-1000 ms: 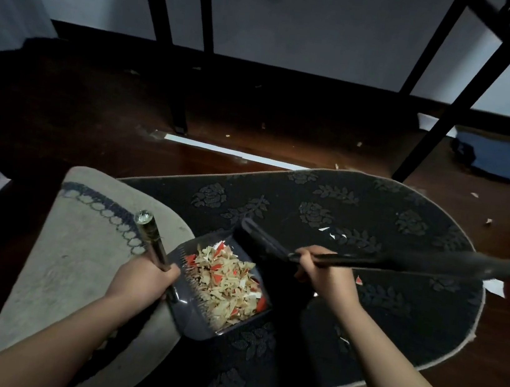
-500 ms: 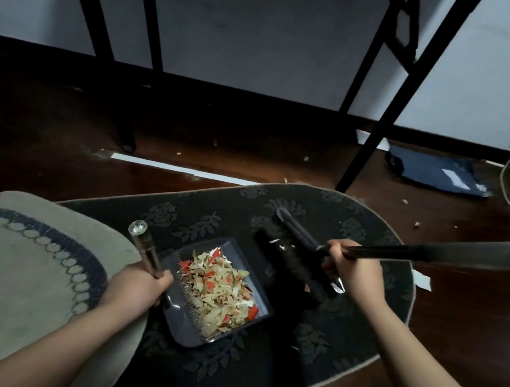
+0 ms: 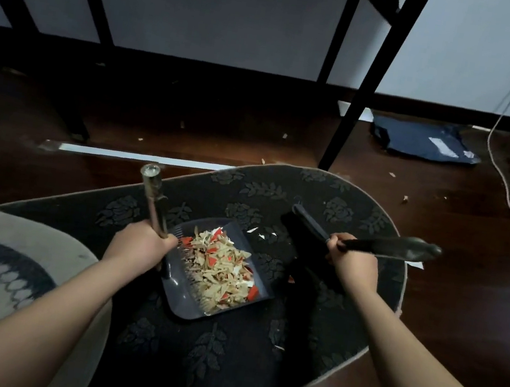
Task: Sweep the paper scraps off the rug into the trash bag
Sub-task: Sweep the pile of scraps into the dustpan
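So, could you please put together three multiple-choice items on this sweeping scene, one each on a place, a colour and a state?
1. Where does the dustpan rest?
A. on the dark patterned rug
B. on the bare floor
C. on a chair

2. Which colour shows among the pale paper scraps?
A. green
B. red
C. blue

3. What is the right hand doing?
A. hanging idle
B. pressing flat on the rug
C. gripping the brush handle

Answers: A, the rug's pattern surrounds the pan; B, red bits dot the pile; C, fingers curl round the handle.
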`<state>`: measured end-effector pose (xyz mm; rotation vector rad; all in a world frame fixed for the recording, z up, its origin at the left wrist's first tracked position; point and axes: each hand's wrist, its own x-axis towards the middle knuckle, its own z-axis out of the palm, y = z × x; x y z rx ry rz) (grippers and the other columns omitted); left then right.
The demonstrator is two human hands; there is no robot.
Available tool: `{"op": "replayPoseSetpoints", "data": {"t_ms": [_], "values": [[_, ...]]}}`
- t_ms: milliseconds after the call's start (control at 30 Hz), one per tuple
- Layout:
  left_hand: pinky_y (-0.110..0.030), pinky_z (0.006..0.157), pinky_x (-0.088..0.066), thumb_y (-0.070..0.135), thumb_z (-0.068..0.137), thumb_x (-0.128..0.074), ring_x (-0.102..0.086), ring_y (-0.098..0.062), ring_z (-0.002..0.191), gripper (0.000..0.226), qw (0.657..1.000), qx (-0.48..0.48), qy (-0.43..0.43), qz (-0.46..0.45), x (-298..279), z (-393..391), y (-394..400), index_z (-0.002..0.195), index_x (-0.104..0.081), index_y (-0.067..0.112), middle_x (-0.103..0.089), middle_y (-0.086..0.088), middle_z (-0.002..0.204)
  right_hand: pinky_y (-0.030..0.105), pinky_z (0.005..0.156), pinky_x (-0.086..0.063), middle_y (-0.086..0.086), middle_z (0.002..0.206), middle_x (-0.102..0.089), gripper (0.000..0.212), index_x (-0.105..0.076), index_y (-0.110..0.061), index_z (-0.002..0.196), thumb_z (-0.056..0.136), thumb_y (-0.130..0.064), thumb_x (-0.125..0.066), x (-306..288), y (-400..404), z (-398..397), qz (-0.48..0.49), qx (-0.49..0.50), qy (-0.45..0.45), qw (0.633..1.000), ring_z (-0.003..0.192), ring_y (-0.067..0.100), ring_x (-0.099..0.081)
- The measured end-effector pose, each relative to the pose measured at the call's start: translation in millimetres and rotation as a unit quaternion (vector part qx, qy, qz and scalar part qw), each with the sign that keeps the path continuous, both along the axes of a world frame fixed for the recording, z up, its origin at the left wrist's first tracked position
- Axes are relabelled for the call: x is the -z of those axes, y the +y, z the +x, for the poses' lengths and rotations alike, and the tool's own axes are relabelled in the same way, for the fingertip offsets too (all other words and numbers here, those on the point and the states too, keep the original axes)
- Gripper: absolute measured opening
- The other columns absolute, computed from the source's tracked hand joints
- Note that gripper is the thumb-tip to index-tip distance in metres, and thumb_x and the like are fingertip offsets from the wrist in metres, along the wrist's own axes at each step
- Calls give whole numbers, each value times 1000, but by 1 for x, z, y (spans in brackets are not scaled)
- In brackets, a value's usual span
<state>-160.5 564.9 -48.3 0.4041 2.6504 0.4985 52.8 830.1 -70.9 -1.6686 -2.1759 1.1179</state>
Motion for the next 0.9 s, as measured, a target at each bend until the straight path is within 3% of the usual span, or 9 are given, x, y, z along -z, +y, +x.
{"op": "replayPoseSetpoints", "data": {"t_ms": [100, 167, 267, 400, 533, 600, 700, 833, 900], "values": [[-27, 65, -38, 38, 88, -59, -55, -25, 76, 25, 1000, -5, -1, 1, 1, 1, 0, 86, -65, 14, -59, -4, 82, 31, 70, -54, 5, 90, -70, 17, -63, -23, 100, 96, -28, -48, 15, -7, -2, 7, -65, 3, 998, 81, 23, -68], [-28, 62, -37, 38, 88, -59, -56, -24, 73, 26, 1000, -4, -4, 2, 3, 1, -3, 78, -64, 14, -60, -4, 78, 29, 75, -53, 2, 89, -69, 18, -68, -20, 103, 94, -24, -53, 17, -19, -3, -16, -109, 19, 994, 88, 26, -68], [-28, 55, -36, 36, 88, -59, -58, -22, 67, 28, 1000, 0, -18, 15, 5, 1, -7, 70, -61, 14, -61, -2, 70, 28, 68, -52, 0, 79, -69, 22, -70, -13, 105, 94, -11, -51, 7, -24, -2, -12, -165, 39, 986, 75, 18, -68], [-27, 55, -38, 36, 88, -60, -61, -21, 68, 27, 999, -5, -38, 33, 6, 0, -11, 75, -64, 13, -65, -3, 72, 21, 59, -50, 0, 74, -70, 23, -69, -14, 100, 95, -6, -49, -12, -17, 11, 20, -185, 74, 980, 62, 3, -66], [-28, 59, -41, 36, 87, -60, -63, -21, 70, 27, 997, -19, -52, 45, 8, -2, -13, 77, -66, 12, -67, -3, 73, 6, 57, -44, -9, 71, -67, 22, -65, -21, 95, 96, -6, -50, -28, -9, 18, 86, -173, 78, 978, 60, -9, -62], [-28, 61, -40, 36, 88, -60, -60, -19, 68, 24, 998, -18, -50, 46, 8, -1, -12, 80, -66, 13, -65, 0, 72, 10, 60, -46, -10, 72, -66, 19, -66, -22, 97, 95, -11, -51, -26, -6, 13, 108, -159, 43, 980, 62, -5, -63], [-28, 61, -39, 38, 86, -61, -61, -20, 71, 25, 998, -24, -47, 42, 11, -2, -11, 82, -67, 14, -67, -2, 78, 32, 75, -55, 4, 88, -71, 18, -69, -19, 102, 95, -18, -52, -11, -15, 0, 83, -158, -2, 984, 81, 20, -69], [-27, 60, -38, 40, 85, -60, -64, -22, 76, 28, 997, -21, -51, 44, 16, -3, -13, 80, -68, 13, -70, -3, 80, 28, 72, -51, 1, 87, -70, 22, -70, -18, 103, 95, -16, -50, 0, -41, -12, 43, -211, -20, 976, 83, 20, -68], [-27, 61, -39, 40, 86, -60, -64, -22, 76, 29, 998, -20, -45, 42, 16, -2, -13, 81, -68, 13, -70, -4, 81, 28, 66, -52, -2, 81, -69, 23, -71, -16, 103, 95, -14, -50, -5, -46, -12, 41, -207, 12, 977, 76, 17, -68]]}}
